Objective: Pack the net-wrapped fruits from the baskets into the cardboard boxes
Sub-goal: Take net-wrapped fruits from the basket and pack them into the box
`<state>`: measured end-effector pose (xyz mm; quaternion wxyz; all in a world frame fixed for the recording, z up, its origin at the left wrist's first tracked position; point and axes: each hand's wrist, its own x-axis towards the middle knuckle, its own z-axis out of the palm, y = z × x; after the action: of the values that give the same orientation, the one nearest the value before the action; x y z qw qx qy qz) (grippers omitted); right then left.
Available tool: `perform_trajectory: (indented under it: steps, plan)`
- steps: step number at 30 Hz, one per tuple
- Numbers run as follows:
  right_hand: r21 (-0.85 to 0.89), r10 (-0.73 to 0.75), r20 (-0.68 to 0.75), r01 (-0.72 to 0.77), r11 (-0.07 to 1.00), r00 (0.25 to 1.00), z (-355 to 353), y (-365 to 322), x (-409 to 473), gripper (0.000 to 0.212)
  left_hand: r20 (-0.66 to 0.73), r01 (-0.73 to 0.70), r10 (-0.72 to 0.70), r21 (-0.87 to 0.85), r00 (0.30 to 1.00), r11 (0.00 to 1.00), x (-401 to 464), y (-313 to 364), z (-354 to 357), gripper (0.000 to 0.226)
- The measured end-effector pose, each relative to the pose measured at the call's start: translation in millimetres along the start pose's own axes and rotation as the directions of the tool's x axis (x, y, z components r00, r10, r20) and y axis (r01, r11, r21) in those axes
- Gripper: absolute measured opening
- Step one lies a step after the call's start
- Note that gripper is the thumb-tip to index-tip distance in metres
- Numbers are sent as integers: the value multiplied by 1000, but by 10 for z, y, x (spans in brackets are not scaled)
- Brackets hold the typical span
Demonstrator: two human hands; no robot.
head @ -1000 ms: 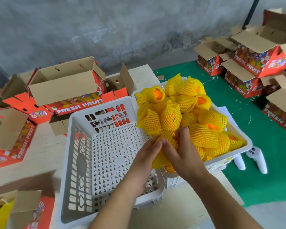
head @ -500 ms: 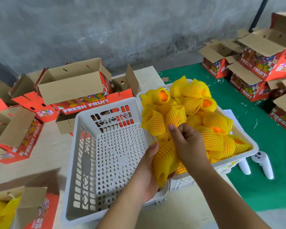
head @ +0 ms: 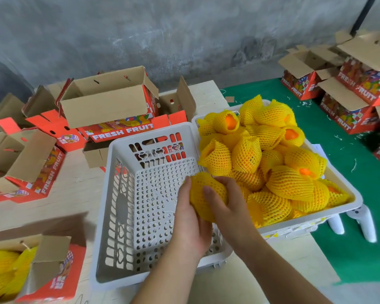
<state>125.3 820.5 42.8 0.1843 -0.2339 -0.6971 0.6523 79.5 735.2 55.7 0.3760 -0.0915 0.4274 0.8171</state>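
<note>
Both hands hold one yellow net-wrapped fruit [head: 203, 189] over the empty white basket [head: 123, 207], near its right wall. My left hand [head: 190, 218] cups it from below and the left. My right hand [head: 225, 205] grips it from the right with fingers curled over its front. The right white basket [head: 329, 218] is heaped with several net-wrapped fruits [head: 270, 154], some showing orange at the net's mouth. A cardboard box [head: 46, 266] at bottom left holds yellow wrapped fruit.
Open red "FRESH FRUIT" boxes [head: 110, 102] crowd the wooden table [head: 75, 189] behind and left of the baskets. More boxes [head: 347, 84] are stacked on the green mat at right. Two white controllers [head: 360, 220] lie beside the full basket.
The fruit came out of the heap in the right basket and now sits in both hands over the empty basket. The view moved closer and slightly left.
</note>
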Motion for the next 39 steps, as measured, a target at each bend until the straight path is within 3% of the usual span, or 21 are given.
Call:
perform_trajectory:
  steps: [2, 4, 6, 8, 9, 11, 13, 14, 18, 24, 27, 29, 32, 34, 36, 39]
  plan:
    - [112, -37, -33, 41, 993, 999, 7, -47, 33, 48, 56, 28, -28, -7, 998, 1000, -27, -29, -17, 64]
    - [130, -40, 57, 33, 991, 998, 16, -67, 58, 51, 67, 51, -52, 8, 996, 999, -47, -48, -69, 65]
    - [-8, -85, 123, 86, 996, 989, 50, -85, 90, 52, 73, 50, -49, -10, 996, 999, -46, -18, -139, 66]
    - [-261, -213, 8, 207, 943, 977, 51, -137, 264, 57, 16, 9, -9, -42, 1000, 999, -46, 58, -196, 67]
    - [-480, -283, -39, 230, 846, 958, 20, -166, 420, 63, -43, 2, -4, -62, 999, 998, -44, 93, -228, 69]
    - [-851, -280, 40, 179, 493, 959, -62, -186, 764, 84, -146, -38, 23, -105, 989, 994, -54, 112, -323, 74]
    - [-958, -163, 152, 186, 216, 975, -98, -115, 970, 93, -165, -70, 44, -153, 985, 986, -120, 116, -405, 74]
    - [-963, -168, 169, 199, 180, 971, -102, -57, 1021, 91, -170, -75, 45, -171, 984, 982, -157, 134, -442, 72]
    - [-960, -306, 86, 161, 228, 948, -62, 8, 1101, 85, -123, -82, 61, -171, 991, 982, -247, 259, -621, 68]
    - [-825, -459, -50, 222, 520, 887, 21, -104, 912, 84, -145, -96, 84, -77, 986, 992, -285, 396, -922, 82]
    - [-502, -397, 9, 347, 792, 918, 240, -238, 617, 87, -124, -82, 68, -111, 990, 991, -291, 508, -1058, 89]
    - [-251, -342, 91, 354, 901, 935, 560, -283, 336, 84, -96, -84, 77, -71, 992, 994, -293, 615, -1172, 85]
    - [-96, -287, 160, 304, 948, 945, 1162, -181, -6, 76, 50, -130, 128, 38, 990, 991, -365, 871, -1457, 71]
    - [62, -172, 151, 164, 985, 973, 1582, -114, -170, 69, 64, -128, 128, -7, 990, 992, -466, 1101, -1733, 78]
    - [113, -116, 94, 105, 988, 989, 1985, -67, -303, 62, 61, -112, 113, -24, 992, 993, -583, 1349, -2052, 86]
    - [60, -85, 41, 83, 995, 996, 2589, -44, -520, 56, 57, -108, 106, 20, 993, 994, -806, 1704, -2552, 44]
